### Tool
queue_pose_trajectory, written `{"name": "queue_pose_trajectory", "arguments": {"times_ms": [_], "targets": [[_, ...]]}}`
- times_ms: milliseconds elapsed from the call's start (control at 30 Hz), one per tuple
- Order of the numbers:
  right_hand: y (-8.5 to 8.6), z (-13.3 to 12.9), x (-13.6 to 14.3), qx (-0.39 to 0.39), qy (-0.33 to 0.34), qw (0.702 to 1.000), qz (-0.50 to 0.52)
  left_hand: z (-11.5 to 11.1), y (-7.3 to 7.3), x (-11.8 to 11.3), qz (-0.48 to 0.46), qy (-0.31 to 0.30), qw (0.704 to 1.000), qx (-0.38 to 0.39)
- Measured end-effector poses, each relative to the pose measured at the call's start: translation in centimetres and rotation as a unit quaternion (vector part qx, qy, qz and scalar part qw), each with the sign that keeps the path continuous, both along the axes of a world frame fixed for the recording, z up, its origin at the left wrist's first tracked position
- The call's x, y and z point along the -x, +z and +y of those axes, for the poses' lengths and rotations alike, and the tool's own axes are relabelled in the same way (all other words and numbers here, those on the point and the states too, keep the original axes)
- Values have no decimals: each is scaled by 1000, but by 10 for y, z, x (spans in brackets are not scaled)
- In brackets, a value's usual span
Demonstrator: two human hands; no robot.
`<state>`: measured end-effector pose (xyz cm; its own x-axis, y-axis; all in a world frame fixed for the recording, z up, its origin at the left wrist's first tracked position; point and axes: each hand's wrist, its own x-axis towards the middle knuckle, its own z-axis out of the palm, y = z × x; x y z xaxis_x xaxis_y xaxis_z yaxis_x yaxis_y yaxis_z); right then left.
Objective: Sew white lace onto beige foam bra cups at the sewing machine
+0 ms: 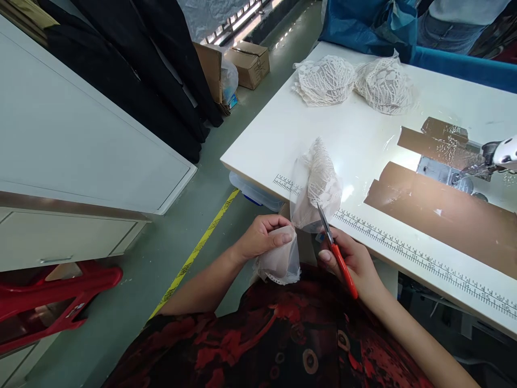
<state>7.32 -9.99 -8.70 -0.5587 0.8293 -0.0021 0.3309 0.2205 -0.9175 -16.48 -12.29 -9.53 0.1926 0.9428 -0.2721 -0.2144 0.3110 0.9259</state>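
Note:
My left hand (269, 237) pinches a sheer white cup-shaped fabric piece (278, 264) between thumb and fingers, just off the table's front edge. Joined or pressed close to it, a white lace cup (321, 180) with a sheer margin lies on the table edge; I cannot tell how the two connect. My right hand (349, 261) is closed on red-handled scissors (341, 267), whose metal tips point up and left over the lower part of the lace cup. The right fingertips are partly hidden behind the handle.
Two more lace cups (325, 81) lie at the table's back. On the right, a sewing machine (504, 153) stands beside brown sheeting (436, 207). A printed ruler (404, 245) runs along the front edge. A red stool (48, 302) and cardboard box (250, 64) are on the floor.

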Motion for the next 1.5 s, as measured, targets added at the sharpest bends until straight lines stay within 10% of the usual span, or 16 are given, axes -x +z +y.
{"name": "queue_pose_trajectory", "arguments": {"times_ms": [967,1500], "targets": [[3,-5,-8,-1,-5,1000,31,-6,-9,-6,36,78,994,-60],[13,-25,-1,64,-186,971,137,-4,22,-48,122,-59,961,-242]]}}
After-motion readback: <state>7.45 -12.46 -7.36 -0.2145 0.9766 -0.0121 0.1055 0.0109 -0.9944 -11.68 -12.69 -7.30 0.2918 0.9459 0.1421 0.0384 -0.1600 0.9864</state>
